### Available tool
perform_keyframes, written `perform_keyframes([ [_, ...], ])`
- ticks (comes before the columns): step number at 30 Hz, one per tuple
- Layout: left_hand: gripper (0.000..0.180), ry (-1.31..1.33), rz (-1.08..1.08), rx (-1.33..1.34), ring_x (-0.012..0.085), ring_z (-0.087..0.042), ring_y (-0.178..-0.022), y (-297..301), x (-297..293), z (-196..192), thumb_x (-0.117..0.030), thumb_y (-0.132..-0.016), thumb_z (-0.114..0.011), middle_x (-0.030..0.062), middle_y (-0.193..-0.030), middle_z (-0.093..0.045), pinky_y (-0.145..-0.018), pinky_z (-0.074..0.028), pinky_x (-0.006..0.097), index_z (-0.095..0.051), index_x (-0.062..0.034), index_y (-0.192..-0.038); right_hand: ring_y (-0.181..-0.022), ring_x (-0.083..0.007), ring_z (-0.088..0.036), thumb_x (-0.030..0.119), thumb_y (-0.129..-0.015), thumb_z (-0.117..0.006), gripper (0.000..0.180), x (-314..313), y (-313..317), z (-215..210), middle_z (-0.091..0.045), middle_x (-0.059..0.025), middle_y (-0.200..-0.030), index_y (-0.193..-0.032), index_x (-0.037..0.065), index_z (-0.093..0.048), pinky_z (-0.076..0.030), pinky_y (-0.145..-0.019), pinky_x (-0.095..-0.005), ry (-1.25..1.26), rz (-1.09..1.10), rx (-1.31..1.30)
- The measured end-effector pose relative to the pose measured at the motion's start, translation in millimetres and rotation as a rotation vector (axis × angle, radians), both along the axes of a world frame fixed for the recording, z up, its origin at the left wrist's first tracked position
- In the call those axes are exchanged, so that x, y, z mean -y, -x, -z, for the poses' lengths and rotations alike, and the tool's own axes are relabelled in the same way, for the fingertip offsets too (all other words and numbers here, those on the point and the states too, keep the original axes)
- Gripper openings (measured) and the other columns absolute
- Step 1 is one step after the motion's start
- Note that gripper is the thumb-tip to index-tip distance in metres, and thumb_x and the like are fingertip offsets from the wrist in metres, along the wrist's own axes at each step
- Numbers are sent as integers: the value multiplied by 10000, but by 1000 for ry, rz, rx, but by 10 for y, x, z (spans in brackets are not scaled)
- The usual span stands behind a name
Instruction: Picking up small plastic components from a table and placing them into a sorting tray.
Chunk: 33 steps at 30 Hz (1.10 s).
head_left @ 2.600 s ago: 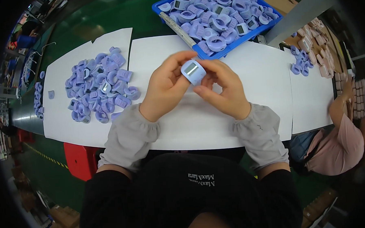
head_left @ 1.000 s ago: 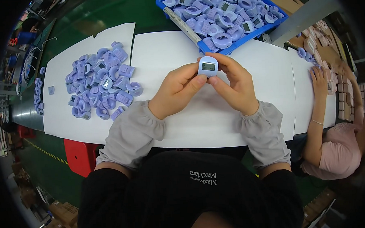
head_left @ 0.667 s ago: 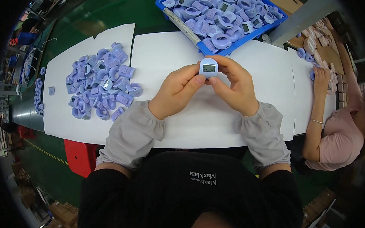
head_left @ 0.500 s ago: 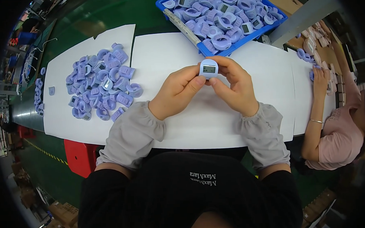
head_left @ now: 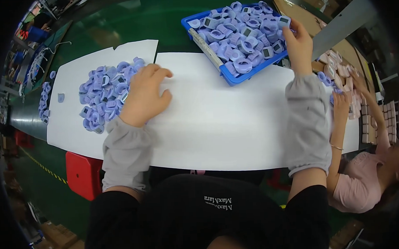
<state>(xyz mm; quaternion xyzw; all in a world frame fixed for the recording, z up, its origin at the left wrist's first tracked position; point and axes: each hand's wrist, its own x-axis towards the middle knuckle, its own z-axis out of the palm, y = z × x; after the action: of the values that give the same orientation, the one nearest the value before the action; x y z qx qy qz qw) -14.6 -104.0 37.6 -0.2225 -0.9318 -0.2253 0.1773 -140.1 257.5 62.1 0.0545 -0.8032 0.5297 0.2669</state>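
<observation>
My right hand [head_left: 299, 46] is at the far right corner of a blue tray [head_left: 238, 80]. Its fingers pinch a small lilac ring-shaped device with a grey display [head_left: 284, 22], held over the tray's edge. Many similar lilac devices fill the tray. On the left, my left hand [head_left: 145, 95] is at the right side of a loose pile of lilac devices [head_left: 101, 91]. Its thumb and fingers are apart, with nothing visible in them. The hand hides part of the pile, so I cannot tell whether its fingertips touch a device.
White sheets [head_left: 217, 123] cover the table. One flat lilac piece [head_left: 61, 98] lies left of the pile. A grey post [head_left: 344, 24] rises behind the tray. To the right, another person's hand [head_left: 341, 104] is near lilac and pink parts. A red stool [head_left: 83, 174] stands below left.
My hands have parted from the middle. The right has carried the lilac device to the tray; the left has moved to the pile. The whole view has shifted slightly.
</observation>
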Motion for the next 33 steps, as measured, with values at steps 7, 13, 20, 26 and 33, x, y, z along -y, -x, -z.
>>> perform_keyframes([
  [7,289,163,-89,261,328,-523,-985,76,313,262,5,-710,-541,143,-1036,-546,-848,-415,367,-596,-49,-988,-943,-237,-637,145,-819,-572,365,-431,704,85,-646,-191,-1055,-1152,-4,-598,-486,-800,-303,-647,350,191],
  [13,258,-94,-191,217,348,-541,-937,20,294,105,-74,-718,-683,155,-942,-576,-799,-452,395,-596,-14,-954,-847,-201,-626,111,-813,-597,303,-189,-82,143,-639,-143,-1022,-1101,22,-628,-484,-732,-300,-542,223,-101],
  [20,217,-474,44,486,91,-545,-731,104,-279,-54,-119,-796,-700,26,-853,-568,-676,-438,234,-572,-17,-939,-852,-126,-564,42,-859,-578,289,593,-1210,255,-614,-73,-1007,-1143,-14,-574,-441,-756,-243,-111,-340,-54],
  [26,140,-999,300,969,44,-511,-738,-8,-868,104,-124,-873,-631,-26,-853,-542,-662,-420,186,-552,-44,-955,-998,-149,-512,12,-863,-573,394,824,-1369,459,-483,-105,-1200,-1247,-29,-498,-438,-848,-276,74,-710,92],
  [33,217,-1304,481,1349,41,-292,-579,-37,-814,189,-252,-971,-456,-28,-788,-507,-501,-235,184,-533,-65,-891,-1004,-144,-510,3,-867,-582,428,788,-1375,471,-485,-83,-1169,-1273,-50,-459,-428,-884,-291,334,-840,365],
])
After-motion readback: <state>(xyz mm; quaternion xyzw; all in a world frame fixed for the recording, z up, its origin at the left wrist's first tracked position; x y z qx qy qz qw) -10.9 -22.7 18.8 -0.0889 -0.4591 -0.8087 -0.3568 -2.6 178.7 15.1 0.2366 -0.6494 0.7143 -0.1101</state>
